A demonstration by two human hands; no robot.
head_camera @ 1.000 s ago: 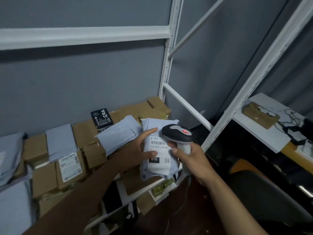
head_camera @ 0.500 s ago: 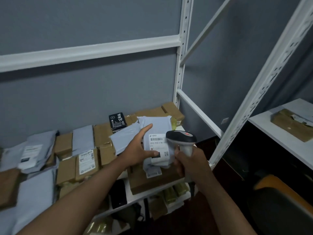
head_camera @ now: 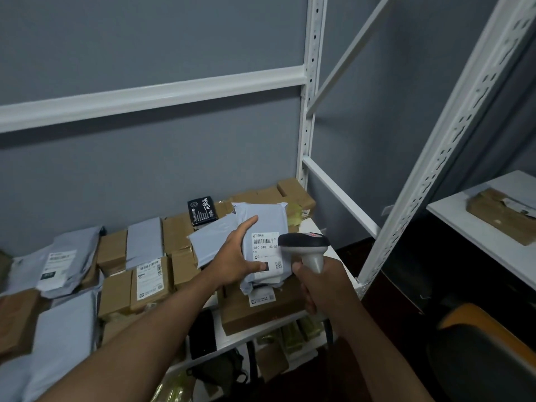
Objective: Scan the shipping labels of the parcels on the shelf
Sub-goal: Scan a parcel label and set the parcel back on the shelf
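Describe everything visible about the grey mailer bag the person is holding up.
The grey mailer bag looks like soft, slightly crumpled plastic film, its top edge folded over. A white shipping label on its front carries a barcode, printed digits and a small QR code. The left hand holds it tilted up above a brown carton, thumb on the label's lower edge, index finger along its left side. The scanner in the right hand covers its right edge.

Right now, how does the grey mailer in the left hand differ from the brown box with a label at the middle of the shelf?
The grey mailer is a soft plastic bag; the brown box is stiff cardboard. The mailer is held tilted up by the left hand, facing the scanner gripped in the right hand; the box lies flat among other parcels, untouched. Both carry a white barcode label facing up.
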